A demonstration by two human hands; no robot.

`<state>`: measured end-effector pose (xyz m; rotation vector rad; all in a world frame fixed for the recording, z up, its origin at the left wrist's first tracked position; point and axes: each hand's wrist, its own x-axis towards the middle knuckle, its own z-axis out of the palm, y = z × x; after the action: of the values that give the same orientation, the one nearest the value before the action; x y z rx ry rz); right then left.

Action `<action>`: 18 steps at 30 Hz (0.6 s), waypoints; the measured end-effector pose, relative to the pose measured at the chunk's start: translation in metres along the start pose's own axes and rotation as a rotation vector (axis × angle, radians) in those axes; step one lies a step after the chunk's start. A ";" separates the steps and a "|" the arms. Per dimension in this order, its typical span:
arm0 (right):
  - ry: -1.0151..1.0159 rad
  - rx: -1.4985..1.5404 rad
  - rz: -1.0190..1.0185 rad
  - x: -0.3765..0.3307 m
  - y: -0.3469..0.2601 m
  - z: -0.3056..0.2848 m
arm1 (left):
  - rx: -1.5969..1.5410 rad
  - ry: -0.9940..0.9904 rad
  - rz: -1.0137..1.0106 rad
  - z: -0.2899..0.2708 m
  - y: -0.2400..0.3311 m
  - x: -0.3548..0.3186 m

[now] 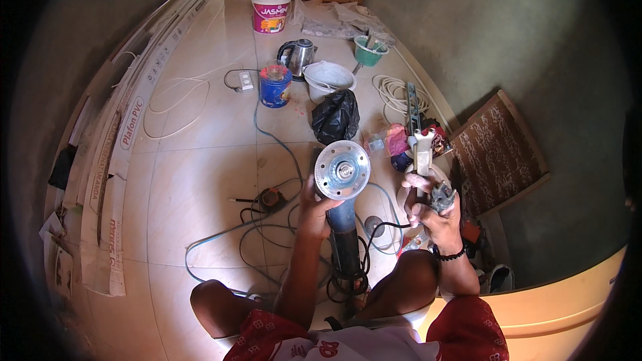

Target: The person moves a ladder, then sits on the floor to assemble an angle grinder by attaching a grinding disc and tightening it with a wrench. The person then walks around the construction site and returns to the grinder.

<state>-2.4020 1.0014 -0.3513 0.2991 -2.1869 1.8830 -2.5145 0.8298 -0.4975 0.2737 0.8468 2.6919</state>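
My left hand (313,210) grips an angle grinder (342,217) by its blue-black body, fingers wrapped round it just below the head. Facing up on the grinder is a round metal cutting disc (328,177) with holes round it and a nut at its centre. My right hand (438,220) is closed on a dark grey plug-like piece (443,197); a black cord (388,226) runs from the grinder toward these fingers. Just above them rises a pale forked piece (422,150); whether it is held too I cannot tell. More black cord hangs coiled round the grinder's lower end.
Loose cables (257,227) and a tape measure (271,198) lie on the tiles. Ahead stand a blue paint can (275,90), a kettle (301,57), a white bucket (331,79) and a black bag (336,117). Long cartons (110,227) line the left wall; a framed board (498,154) leans right.
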 end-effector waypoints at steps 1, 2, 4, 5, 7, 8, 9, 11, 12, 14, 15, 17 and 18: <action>0.011 0.015 0.037 0.001 0.003 -0.002 | -0.003 0.006 -0.002 0.002 0.001 -0.001; 0.022 0.030 0.074 0.003 0.003 -0.002 | -0.005 0.012 0.003 0.005 0.002 -0.002; 0.152 0.124 -0.003 0.006 -0.004 0.012 | -0.010 0.027 0.014 0.010 0.007 -0.004; 0.215 0.172 -0.040 0.008 -0.007 0.019 | -0.008 0.033 0.012 0.010 0.007 -0.005; 0.144 0.196 -0.032 0.007 0.000 0.011 | -0.009 0.043 0.009 0.011 0.007 -0.005; 0.104 0.250 -0.006 0.006 0.004 0.006 | -0.009 0.038 0.012 0.012 0.007 -0.005; 0.064 0.303 0.020 0.005 0.006 0.004 | -0.009 0.034 0.016 0.014 0.007 -0.006; 0.122 0.346 0.105 0.004 0.006 0.007 | -0.003 0.029 0.018 0.014 0.008 -0.006; 0.143 0.380 0.144 0.005 0.007 0.008 | 0.002 0.028 0.015 0.013 0.008 -0.006; 0.151 0.414 0.179 0.005 0.010 0.005 | 0.003 0.033 0.016 0.012 0.009 -0.007; 0.154 0.432 0.195 0.006 0.012 0.003 | -0.002 0.037 0.019 0.012 0.010 -0.007; 0.121 0.307 0.203 0.007 0.013 -0.004 | -0.001 0.038 0.015 0.015 0.011 -0.008; 0.165 0.349 0.175 0.007 0.017 -0.004 | 0.007 0.036 0.014 0.018 0.012 -0.009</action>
<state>-2.4138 1.0078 -0.3644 0.0094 -1.8255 2.2942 -2.5042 0.8268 -0.4772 0.2339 0.8687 2.7148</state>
